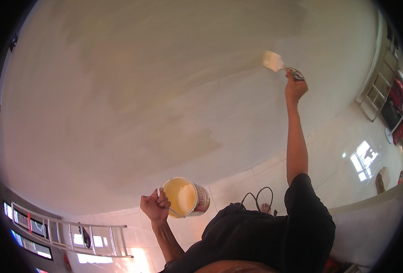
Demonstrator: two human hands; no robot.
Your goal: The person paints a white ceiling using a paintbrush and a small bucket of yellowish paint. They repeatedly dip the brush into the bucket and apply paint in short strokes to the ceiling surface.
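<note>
Paintbrush point(273, 61): wide pale head up at the wall point(165, 104), upper right of view; can't tell if bristles touch. Right hand point(295, 90) wrapped round its handle, arm stretched out. Left hand point(155, 207) in a fist, gripping the bucket handle point(160, 192). Bucket point(203, 200) hangs just beside that hand, pale yellowish inside, whitish patch within. Wall patchy, darker and lighter areas. Ladder point(113, 241) lower left, tiled floor point(324, 175) below.
</note>
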